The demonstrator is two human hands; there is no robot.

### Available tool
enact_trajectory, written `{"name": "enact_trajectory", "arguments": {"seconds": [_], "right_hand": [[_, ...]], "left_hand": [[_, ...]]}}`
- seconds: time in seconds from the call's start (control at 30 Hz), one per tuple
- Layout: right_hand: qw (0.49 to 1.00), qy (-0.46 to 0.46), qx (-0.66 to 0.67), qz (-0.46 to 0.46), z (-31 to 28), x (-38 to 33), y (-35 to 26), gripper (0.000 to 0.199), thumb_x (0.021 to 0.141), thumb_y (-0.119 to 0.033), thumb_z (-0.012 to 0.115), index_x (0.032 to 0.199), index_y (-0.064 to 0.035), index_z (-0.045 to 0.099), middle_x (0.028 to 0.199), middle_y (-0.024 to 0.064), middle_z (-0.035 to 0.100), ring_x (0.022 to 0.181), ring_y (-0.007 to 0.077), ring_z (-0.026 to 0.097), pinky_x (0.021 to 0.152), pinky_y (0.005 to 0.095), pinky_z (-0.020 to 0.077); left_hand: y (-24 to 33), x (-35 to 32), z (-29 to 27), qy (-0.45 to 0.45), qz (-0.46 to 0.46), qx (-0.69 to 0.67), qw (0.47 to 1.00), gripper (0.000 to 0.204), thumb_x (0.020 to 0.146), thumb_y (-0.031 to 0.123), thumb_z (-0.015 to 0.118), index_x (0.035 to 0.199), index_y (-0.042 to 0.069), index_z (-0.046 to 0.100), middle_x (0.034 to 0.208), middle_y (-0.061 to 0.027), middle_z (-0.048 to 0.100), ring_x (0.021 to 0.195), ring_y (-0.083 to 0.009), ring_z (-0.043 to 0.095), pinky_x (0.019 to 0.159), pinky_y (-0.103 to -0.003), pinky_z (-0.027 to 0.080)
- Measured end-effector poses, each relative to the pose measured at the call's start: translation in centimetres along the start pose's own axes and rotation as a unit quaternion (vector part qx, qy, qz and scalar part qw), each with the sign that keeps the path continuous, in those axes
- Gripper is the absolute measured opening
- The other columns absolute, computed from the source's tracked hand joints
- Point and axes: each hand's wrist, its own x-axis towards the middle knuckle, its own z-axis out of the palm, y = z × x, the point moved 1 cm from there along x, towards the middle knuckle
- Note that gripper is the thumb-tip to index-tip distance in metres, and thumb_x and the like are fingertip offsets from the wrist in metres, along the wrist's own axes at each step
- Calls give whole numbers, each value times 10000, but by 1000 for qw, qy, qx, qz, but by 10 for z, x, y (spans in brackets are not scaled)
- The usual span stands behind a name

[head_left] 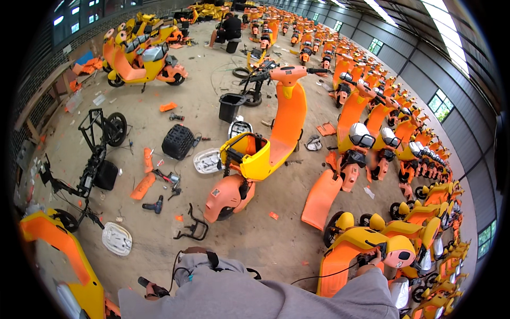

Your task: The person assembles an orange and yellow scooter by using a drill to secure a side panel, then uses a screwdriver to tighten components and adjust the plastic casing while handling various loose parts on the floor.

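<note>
Warehouse floor [255, 239]; left hand [151, 290] grips black tool [143, 282]; right hand [369, 260] closed on scooter handlebar [372, 247]

Bare floor [265, 244] ahead; orange scooter [265, 143] and rack [192, 227] beyond

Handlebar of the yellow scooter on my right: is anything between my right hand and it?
Nothing visible stands between them. The right hand is already on the handlebar of the yellow scooter, closed around its black grip.
</note>
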Motion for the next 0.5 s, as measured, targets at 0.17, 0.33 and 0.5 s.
{"name": "enact_trajectory", "arguments": {"seconds": [0.17,0.33,0.5], "right_hand": [[989,-106,92,43,-12,15,6,195,850,-210,618,722,-106,514,637,38,562,558,277,542,542,422,493],[999,-22,25,32,-13,41,2,225,827,-138,613,669,-127,453,552,47,478,477,246,474,467,398,446],[995,51,-84,11,-5,29,17,159,820,-192,587,730,-72,533,632,92,545,536,262,527,527,402,468]], "left_hand": [[26,-18,1,-65,25,220,973,229,701,248,632,784,36,609,767,-147,645,674,-329,631,692,-432,546],[57,-2,31,-81,28,589,804,216,876,192,544,937,69,711,903,-86,693,800,-222,611,754,-356,496],[88,8,100,-89,86,659,742,272,843,262,572,953,52,706,938,-123,687,860,-252,612,778,-376,496]]}}
